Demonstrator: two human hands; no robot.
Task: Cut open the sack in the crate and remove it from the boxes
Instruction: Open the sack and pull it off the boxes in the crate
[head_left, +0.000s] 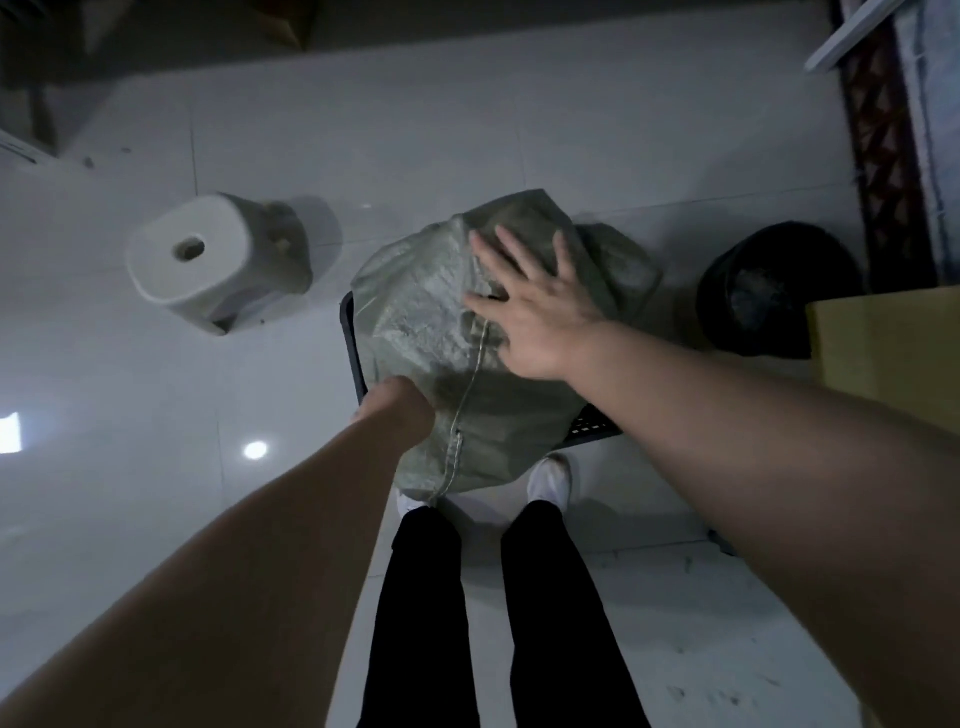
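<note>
A bulky grey-green woven sack (431, 322) fills a dark plastic crate (351, 343) on the tiled floor in front of my feet. A stitched seam with a loose thread runs down the sack's near face. My right hand (535, 306) lies flat on the top of the sack, fingers spread. My left hand (402, 410) is pushed against the sack's lower left side at the crate's rim; its fingers are hidden behind the sack. The boxes inside the sack are hidden.
A white plastic stool (208, 260) stands on the floor to the left. A black bin (769, 291) sits to the right, with a yellow-brown box or tabletop (893, 353) beside it. My legs and white shoes are just below the crate.
</note>
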